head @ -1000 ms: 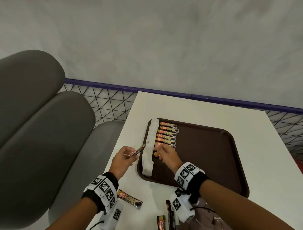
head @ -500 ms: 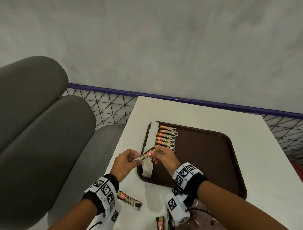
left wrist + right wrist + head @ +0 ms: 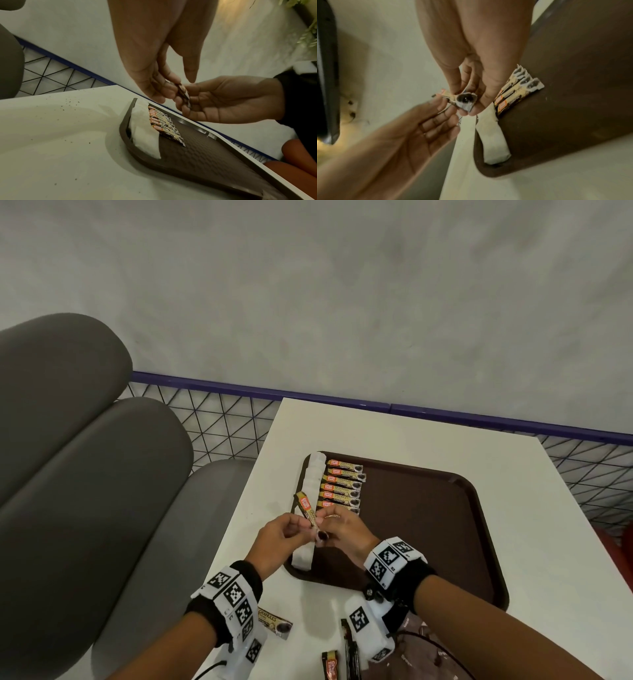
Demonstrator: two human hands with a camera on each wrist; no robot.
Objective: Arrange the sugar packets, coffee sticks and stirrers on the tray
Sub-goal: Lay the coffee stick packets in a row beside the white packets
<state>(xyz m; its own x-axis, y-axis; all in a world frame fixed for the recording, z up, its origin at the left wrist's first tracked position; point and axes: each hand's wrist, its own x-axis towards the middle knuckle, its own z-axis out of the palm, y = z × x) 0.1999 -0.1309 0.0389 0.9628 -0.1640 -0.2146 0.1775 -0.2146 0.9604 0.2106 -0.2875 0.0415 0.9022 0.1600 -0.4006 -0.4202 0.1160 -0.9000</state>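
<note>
A brown tray [image 3: 479,508] lies on the white table [image 3: 565,542]. Along its left edge runs a line of white sugar packets [image 3: 313,477], with a row of several coffee sticks [image 3: 342,487] beside it. Just above the tray's near-left corner, both hands hold one more coffee stick [image 3: 306,506], tilted with its orange end away from me. My right hand [image 3: 323,522] pinches its dark lower end [image 3: 464,100] between thumb and fingers. My left hand [image 3: 299,525] grips the stick from the left, fingertips under it [image 3: 182,93].
Loose coffee sticks [image 3: 274,625] [image 3: 330,666] lie near the table's front edge, next to a brown bag [image 3: 421,655]. A grey padded seat [image 3: 85,474] stands at the left. A purple rail with wire mesh [image 3: 222,419] runs behind the table. The tray's right half is bare.
My right hand left the row on the tray and took hold of the stick in my left hand. The hands closed together and the stick swung from crosswise to pointing away.
</note>
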